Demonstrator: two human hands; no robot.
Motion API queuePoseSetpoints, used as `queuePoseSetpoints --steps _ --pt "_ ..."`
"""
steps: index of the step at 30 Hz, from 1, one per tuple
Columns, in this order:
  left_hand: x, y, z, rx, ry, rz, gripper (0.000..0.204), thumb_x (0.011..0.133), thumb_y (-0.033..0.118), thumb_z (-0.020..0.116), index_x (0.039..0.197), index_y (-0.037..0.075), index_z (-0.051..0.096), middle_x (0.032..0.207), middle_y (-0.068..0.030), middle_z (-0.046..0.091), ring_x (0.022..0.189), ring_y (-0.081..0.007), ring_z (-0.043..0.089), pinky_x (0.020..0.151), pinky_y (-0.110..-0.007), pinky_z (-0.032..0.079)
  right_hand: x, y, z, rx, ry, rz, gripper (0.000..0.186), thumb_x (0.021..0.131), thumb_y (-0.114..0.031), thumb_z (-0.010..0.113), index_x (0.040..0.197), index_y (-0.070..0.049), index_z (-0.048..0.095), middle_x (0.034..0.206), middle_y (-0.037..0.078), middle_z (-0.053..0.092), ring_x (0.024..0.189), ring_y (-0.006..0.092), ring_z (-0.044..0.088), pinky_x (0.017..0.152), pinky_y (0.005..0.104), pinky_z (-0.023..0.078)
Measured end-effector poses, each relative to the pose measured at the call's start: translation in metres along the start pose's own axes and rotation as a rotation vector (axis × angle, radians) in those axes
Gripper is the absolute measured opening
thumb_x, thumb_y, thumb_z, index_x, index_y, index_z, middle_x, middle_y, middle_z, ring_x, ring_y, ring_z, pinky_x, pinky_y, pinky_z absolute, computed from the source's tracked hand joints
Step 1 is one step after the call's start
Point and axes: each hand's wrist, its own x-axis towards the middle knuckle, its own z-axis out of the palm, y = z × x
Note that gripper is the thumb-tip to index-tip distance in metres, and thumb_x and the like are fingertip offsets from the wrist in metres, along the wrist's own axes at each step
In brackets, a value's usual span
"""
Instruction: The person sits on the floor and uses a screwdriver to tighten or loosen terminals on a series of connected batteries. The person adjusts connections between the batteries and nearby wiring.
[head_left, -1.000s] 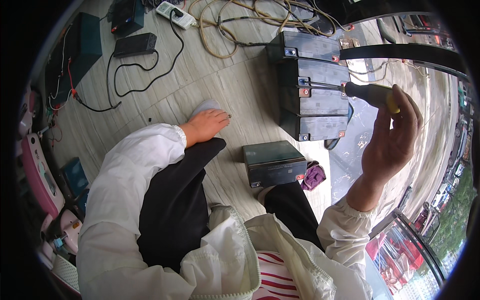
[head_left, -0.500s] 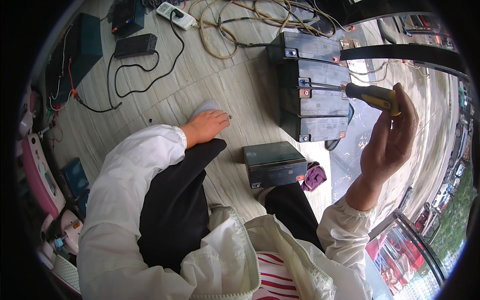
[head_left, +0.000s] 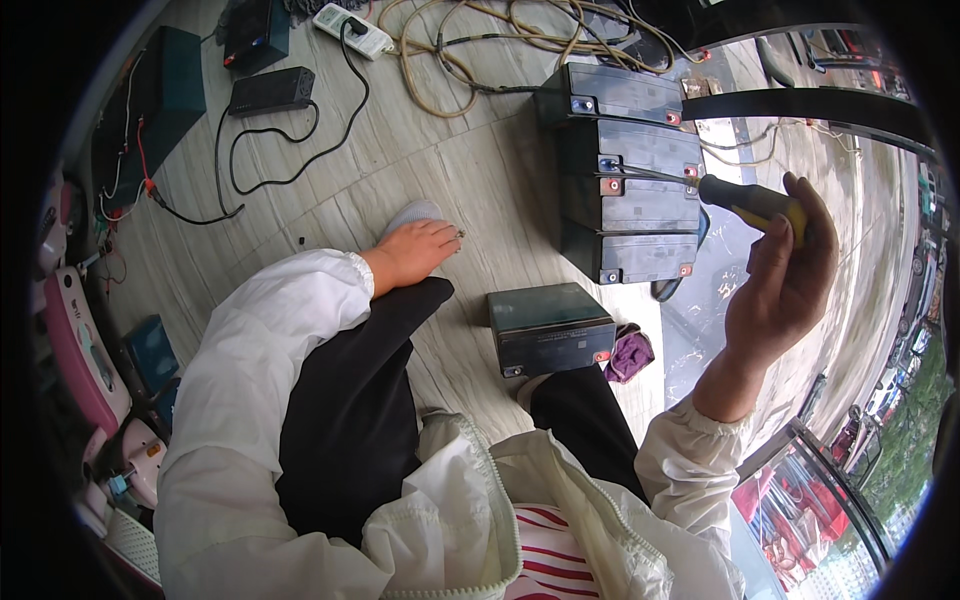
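Observation:
My right hand [head_left: 782, 290] grips a screwdriver [head_left: 742, 200] by its grey and yellow handle. The shaft runs left across the dark batteries [head_left: 648, 208] standing side by side, its tip at the blue-marked terminal of the second battery [head_left: 655, 143] from the far end. Over my bent knee, beside a light grey shoe [head_left: 412, 212], rests my left hand [head_left: 412, 250], fingers curled together. Something tiny and metallic shows at its fingertips, too small to name. Another dark battery [head_left: 552, 325] sits apart, near my right leg, with a red-marked terminal facing me.
A purple cloth item [head_left: 629, 354] lies beside the lone battery. On the far floor are a black charger [head_left: 271, 91] with its cable, a white plug-in meter [head_left: 352, 30] and coiled tan cable [head_left: 440, 75]. A large dark battery case [head_left: 165, 105] with wires stands far left, by pink scooters [head_left: 85, 350].
The screwdriver handle has turned in my right hand and dipped slightly toward me, its yellow part now less visible. The tip stays at the same terminal. My left hand has not moved.

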Motion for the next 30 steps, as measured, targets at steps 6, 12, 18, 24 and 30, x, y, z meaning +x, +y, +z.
queuePoseSetpoints --steps 6,12,18,24,30 --pt "0.0005 0.0009 -0.0015 0.008 -0.012 -0.008 0.045 0.090 0.012 0.045 0.135 0.010 0.047 0.145 -0.0079 0.040 0.136 -0.0253 0.036 0.111 -0.037 0.030 0.0027 0.0043 -0.0069 0.002 -0.125 -0.093 0.034 0.094 0.002 0.049 0.129 0.004 0.050 0.123 0.015 0.055 0.105 0.0191 0.058 0.092 0.0297 0.046" --pt "-0.0004 0.0011 -0.0022 0.000 -0.010 -0.010 0.045 0.089 0.012 0.045 0.134 0.010 0.047 0.146 -0.0077 0.040 0.136 -0.0254 0.036 0.111 -0.037 0.030 -0.0001 -0.0019 -0.0001 0.012 -0.074 -0.008 0.039 0.094 0.002 0.045 0.133 0.005 0.043 0.124 0.019 0.055 0.108 0.0211 0.058 0.093 0.0316 0.047" --pt "-0.0001 0.0014 -0.0029 0.008 -0.019 -0.011 0.045 0.089 0.012 0.046 0.134 0.010 0.047 0.146 -0.0075 0.039 0.136 -0.0255 0.035 0.111 -0.038 0.030 0.0015 0.0003 -0.0046 0.029 -0.073 0.021 0.042 0.094 0.001 0.047 0.134 0.007 0.041 0.123 0.019 0.055 0.107 0.0220 0.059 0.092 0.0323 0.048" --pt "0.0007 0.0014 -0.0012 0.016 -0.006 -0.009 0.043 0.089 0.011 0.046 0.132 0.010 0.049 0.145 -0.0074 0.040 0.136 -0.0252 0.036 0.111 -0.037 0.030 -0.0012 0.0030 -0.0047 -0.014 -0.096 0.044 0.043 0.092 0.005 0.047 0.134 0.005 0.043 0.123 0.017 0.053 0.108 0.0193 0.058 0.091 0.0316 0.048" --pt "0.0008 -0.0015 0.0057 0.006 0.027 -0.003 0.043 0.088 0.012 0.047 0.131 0.010 0.051 0.144 -0.0074 0.041 0.135 -0.0252 0.036 0.110 -0.037 0.031 0.0000 0.0031 -0.0073 0.045 -0.142 0.002 0.046 0.090 0.003 0.046 0.136 0.005 0.042 0.129 0.017 0.049 0.110 0.0208 0.057 0.094 0.0338 0.047"
